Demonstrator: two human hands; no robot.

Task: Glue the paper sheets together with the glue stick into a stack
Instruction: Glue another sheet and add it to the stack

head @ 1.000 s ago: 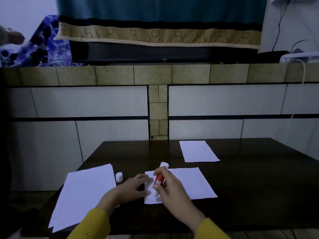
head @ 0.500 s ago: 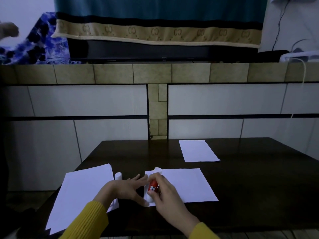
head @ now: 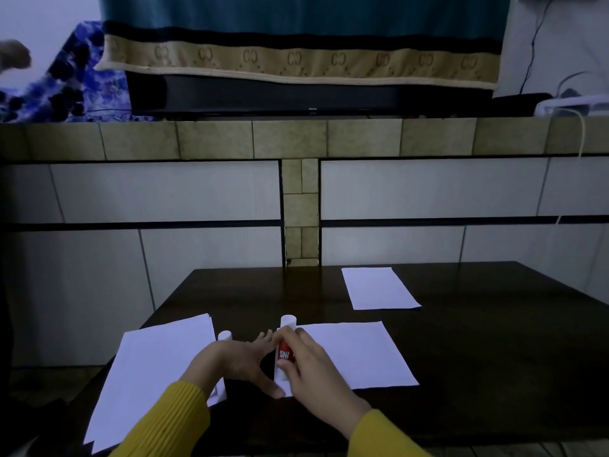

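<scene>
A single white sheet (head: pixel 356 354) lies flat at the near middle of the dark table (head: pixel 494 341). My right hand (head: pixel 313 367) grips a red-and-white glue stick (head: pixel 285 352), tilted, with its lower end on the sheet's left edge. My left hand (head: pixel 237 361) rests with fingers spread beside that edge, its thumb tip touching the sheet's near left corner. A pile of white sheets (head: pixel 148 374) lies at the near left. The white cap (head: pixel 224 335) stands just right of that pile. Another sheet (head: pixel 379 288) lies farther back.
Behind the table rises a tiled wall with a tan ledge (head: pixel 296 140). On the ledge sits a dark flat device (head: pixel 296 97) under a teal and tan cloth (head: pixel 296 57). A white cable (head: pixel 581 133) hangs at the right.
The glue stick has travelled along the sheet's left edge, toward me and then back a little. My left hand shifted left and spread wider. The view moved slightly.
</scene>
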